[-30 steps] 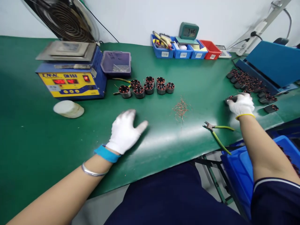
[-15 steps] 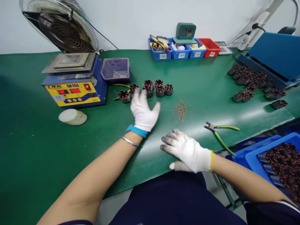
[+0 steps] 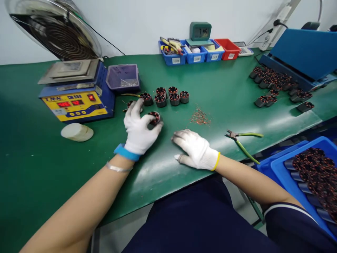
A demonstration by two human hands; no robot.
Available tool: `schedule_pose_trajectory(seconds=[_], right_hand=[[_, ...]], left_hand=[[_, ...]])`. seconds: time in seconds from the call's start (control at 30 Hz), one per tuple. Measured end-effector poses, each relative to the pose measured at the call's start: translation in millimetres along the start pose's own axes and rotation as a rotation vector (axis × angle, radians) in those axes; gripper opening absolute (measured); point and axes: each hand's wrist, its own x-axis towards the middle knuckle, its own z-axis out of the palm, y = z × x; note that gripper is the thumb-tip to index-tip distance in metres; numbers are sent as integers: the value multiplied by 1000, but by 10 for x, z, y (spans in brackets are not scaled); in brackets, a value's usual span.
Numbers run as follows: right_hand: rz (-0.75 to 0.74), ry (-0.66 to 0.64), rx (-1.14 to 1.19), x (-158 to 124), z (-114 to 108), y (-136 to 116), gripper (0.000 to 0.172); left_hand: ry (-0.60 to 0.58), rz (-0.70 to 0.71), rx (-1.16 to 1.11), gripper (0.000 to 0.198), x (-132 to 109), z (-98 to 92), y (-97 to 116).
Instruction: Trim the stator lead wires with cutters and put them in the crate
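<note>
My left hand (image 3: 140, 130), in a white glove with a blue band at the wrist, has its thumb and a finger around a motor stator (image 3: 154, 117), a dark ring with copper windings, near the table top. Its other fingers reach over another stator (image 3: 131, 104), mostly hidden. Behind stand several more stators (image 3: 174, 99) in loose rows. My right hand (image 3: 193, 147), gloved with darkened fingertips, hovers low over or rests on the table; its fingers point left, thumb apart, holding nothing. Beyond it lies a heap of copper wire clippings (image 3: 200, 116).
Open green-handled cutters (image 3: 243, 141) lie on the right. A blue-yellow soldering station (image 3: 76, 105), a purple bin (image 3: 123, 77) and a white round block (image 3: 77, 132) stand left. Further stators (image 3: 276, 79) sit by a blue device (image 3: 302, 52); a blue crate (image 3: 276, 172) holds many more.
My left hand has moved left and closed around a stator that was not visible before. The right hand has shifted slightly left and forward. The whole view has shifted a little.
</note>
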Motion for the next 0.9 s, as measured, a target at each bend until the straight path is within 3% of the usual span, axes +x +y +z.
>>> schedule_pose_trajectory(seconds=[0.1, 0.17, 0.23, 0.3, 0.37, 0.4, 0.47, 0.53, 0.7, 0.8, 0.9], right_hand=[[97, 49, 124, -28, -62, 50, 68], [84, -4, 134, -35, -102, 66, 77], [51, -90, 131, -36, -154, 67, 86], [68, -162, 183, -30, -234, 60, 90], [147, -215, 288, 2, -324, 38, 85], [199, -237, 339, 38, -360, 17, 79], [299, -274, 388, 156, -392, -51, 64], [369, -294, 373, 319, -357, -141, 52], [404, -268, 424, 589, -175, -249, 20], [472, -183, 435, 536, -162, -182, 16], [525, -159, 236, 446, -203, -123, 17]], left_hand=[[-216, 189, -161, 15, -437, -327, 238], [-366, 210, -248, 14, -621, -485, 360], [-407, 114, -314, 35, -688, -578, 438], [-372, -70, -351, 75, -673, -622, 481], [-374, -287, -356, 111, -629, -630, 511], [-407, -381, -355, 120, -611, -624, 526], [-498, -494, -355, 121, -595, -595, 558], [-542, -514, -376, 113, -603, -558, 586], [-520, -501, -472, 112, -631, -526, 599], [-531, -491, -487, 107, -585, -559, 558], [-586, -436, -508, 105, -514, -599, 479]])
